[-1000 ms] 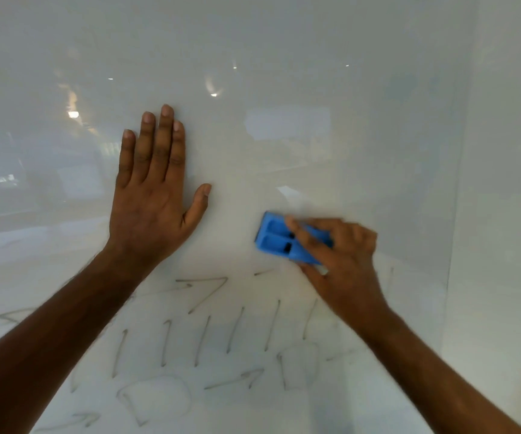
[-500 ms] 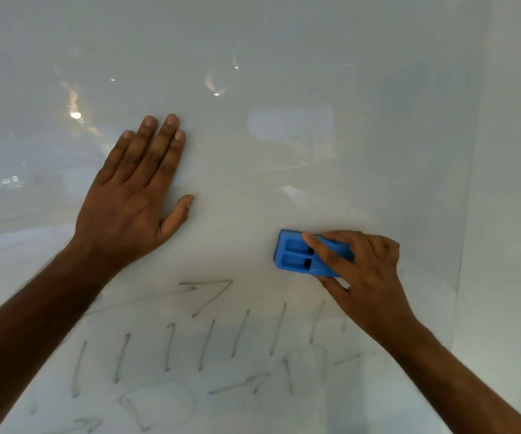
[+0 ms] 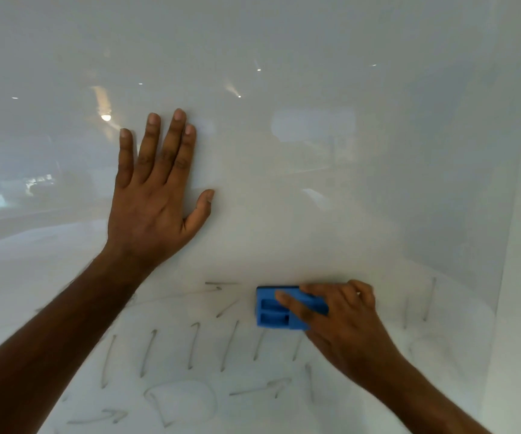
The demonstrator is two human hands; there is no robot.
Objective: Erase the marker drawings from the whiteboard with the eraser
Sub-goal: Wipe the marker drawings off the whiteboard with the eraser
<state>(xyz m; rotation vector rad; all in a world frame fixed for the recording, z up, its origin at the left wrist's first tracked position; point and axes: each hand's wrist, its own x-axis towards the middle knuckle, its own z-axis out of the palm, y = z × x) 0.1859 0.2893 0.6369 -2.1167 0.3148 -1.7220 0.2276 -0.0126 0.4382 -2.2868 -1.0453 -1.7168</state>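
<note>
The right hand (image 3: pixel 343 321) holds the blue eraser (image 3: pixel 279 308) with its fingers curled over the back and one finger lying flat along the top. It holds it this way so the soft side is pushed flat on the whiteboard (image 3: pixel 315 183), which is probably what makes the marks rub off. The eraser sits at the top edge of the marker drawings (image 3: pixel 190 349), just right of a big arrow (some of it looks rubbed away). Below it is a row of slanted lines, and under those are a box shape and small arrows.

The left hand (image 3: pixel 155 198) is flat on the bare board higher up, fingers straight and a little spread. I think it leans there to keep the person steady. Lots of drawing is left to wipe.
</note>
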